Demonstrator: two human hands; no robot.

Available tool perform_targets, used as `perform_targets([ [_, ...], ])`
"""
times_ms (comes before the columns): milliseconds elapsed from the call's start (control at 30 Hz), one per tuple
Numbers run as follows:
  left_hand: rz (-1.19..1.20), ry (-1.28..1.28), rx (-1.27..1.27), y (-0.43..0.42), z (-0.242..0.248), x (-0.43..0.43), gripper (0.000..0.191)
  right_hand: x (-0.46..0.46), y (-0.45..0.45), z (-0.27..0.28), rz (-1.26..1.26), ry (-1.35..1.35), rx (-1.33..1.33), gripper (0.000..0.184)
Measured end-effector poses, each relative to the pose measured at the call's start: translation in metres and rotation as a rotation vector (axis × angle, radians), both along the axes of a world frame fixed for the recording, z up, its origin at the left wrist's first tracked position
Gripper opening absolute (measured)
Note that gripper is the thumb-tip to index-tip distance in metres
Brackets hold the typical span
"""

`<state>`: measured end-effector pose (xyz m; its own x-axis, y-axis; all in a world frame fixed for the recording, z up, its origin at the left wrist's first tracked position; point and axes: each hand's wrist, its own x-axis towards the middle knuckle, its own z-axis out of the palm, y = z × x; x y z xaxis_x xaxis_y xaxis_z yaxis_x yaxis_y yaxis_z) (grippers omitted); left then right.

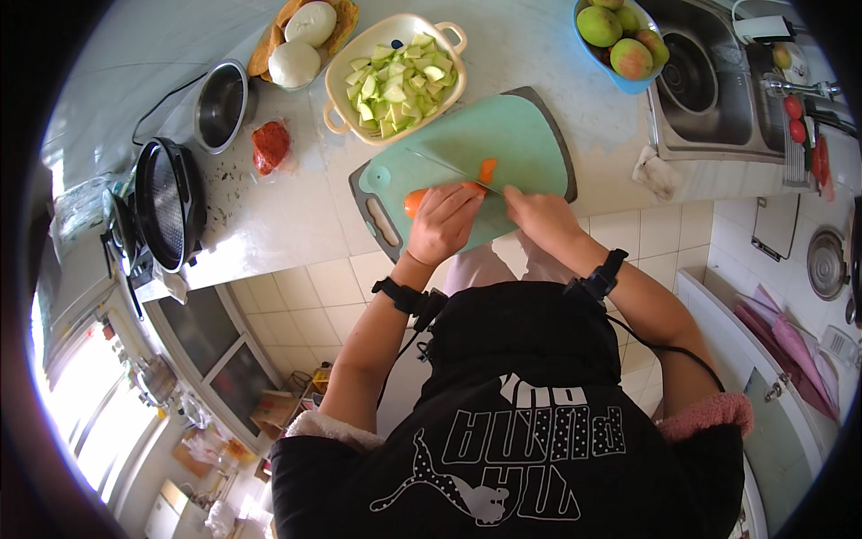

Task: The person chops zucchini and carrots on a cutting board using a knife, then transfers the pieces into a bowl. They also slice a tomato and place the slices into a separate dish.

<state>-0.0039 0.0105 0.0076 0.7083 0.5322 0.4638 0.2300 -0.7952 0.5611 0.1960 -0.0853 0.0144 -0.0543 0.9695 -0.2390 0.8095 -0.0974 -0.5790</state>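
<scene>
My left hand (444, 219) presses a carrot (413, 202) down onto the green cutting board (532, 138), fingers curled over it. In my right hand (542, 215) is the handle end of a kitchen knife (448, 165), whose blade points up and left across the board. The blade meets the carrot near its right end, by my left fingertips. A few cut carrot pieces (488, 170) lie on the board just beyond the blade. Behind the board, a cream two-handled dish (330, 81) holds chopped pale-green vegetable pieces (397, 84).
A steel bowl (221, 108), a bagged red item (271, 148) and a black electric pan (161, 205) stand to the left. Two white rounded items (303, 44) sit in a container behind. At right are a blue fruit basket (636, 85), a cloth (654, 174) and a sink (734, 114).
</scene>
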Motion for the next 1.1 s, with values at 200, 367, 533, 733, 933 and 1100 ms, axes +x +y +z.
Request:
perform_targets([
  [200, -0.001, 0.009, -0.001, 0.002, 0.000, 0.001, 0.022, 0.011, -0.027, 0.050, 0.052, -0.036, 0.038, 0.019],
  [367, 0.007, 0.006, 0.018, 0.000, -0.001, 0.000, 0.020, 0.011, -0.027, 0.061, 0.054, -0.058, -0.004, 0.021],
  [533, 0.017, 0.004, 0.007, -0.001, -0.002, 0.000, 0.021, -0.003, -0.016, 0.040, 0.053, -0.058, 0.026, 0.019],
  [733, 0.025, 0.002, 0.009, 0.000, -0.001, 0.002, 0.022, -0.007, -0.011, 0.017, 0.026, -0.028, 0.093, 0.017],
  [933, 0.000, -0.015, 0.013, 0.002, 0.001, 0.005, 0.021, -0.012, 0.005, -0.003, -0.026, 0.024, 0.066, 0.012],
  [1100, 0.020, -0.021, 0.018, 0.000, 0.001, 0.004, 0.021, -0.002, -0.010, 0.020, 0.002, -0.021, 0.046, 0.011],
])
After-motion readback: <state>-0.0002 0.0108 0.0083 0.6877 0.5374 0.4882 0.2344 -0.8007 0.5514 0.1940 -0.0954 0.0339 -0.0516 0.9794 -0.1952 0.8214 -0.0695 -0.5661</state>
